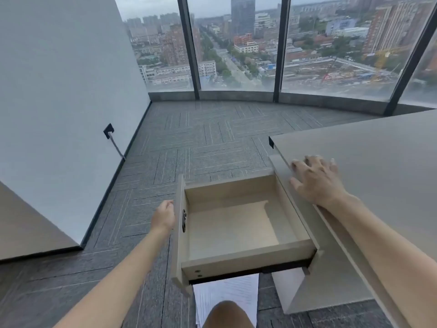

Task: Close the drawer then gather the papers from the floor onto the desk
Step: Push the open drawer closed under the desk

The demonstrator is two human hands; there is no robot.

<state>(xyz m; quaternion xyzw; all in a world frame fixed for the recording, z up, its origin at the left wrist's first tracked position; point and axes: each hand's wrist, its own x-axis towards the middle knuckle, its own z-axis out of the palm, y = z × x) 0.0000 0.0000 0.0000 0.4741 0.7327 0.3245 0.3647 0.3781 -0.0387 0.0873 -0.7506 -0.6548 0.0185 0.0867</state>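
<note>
Nothing done: drawer (236, 223) fully open, left hand (163, 215) curled on its front, right hand (316, 181) spread flat on bench (378, 150), papers (227, 294) on floor.

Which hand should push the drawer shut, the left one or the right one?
The left hand. It is already at the drawer front, on its outer side, so it likely only has to push inward. The right hand lies flat on the desk, away from the front panel.
</note>
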